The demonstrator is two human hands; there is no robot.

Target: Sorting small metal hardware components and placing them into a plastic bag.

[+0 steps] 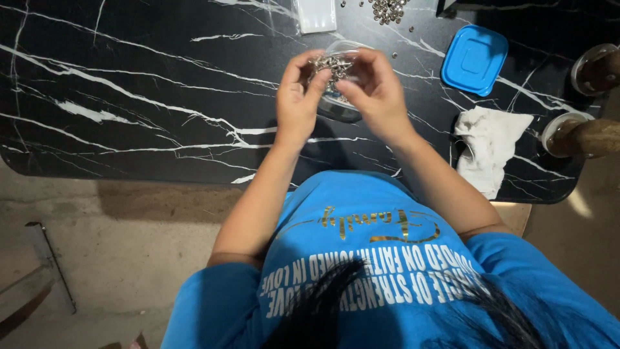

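- Black marble-patterned worktop (129,97) with white veins stands on a bare concrete floor (116,258).
- Left hand (298,97) and right hand (378,90) both close their grip around a clear plastic tub (339,106) of small metal pieces (332,64), held just above the worktop.
- Blue lid (475,59) lies to the right, a crumpled white cloth (489,145) below it.
- More loose metal pieces (387,10) sit at the far edge.
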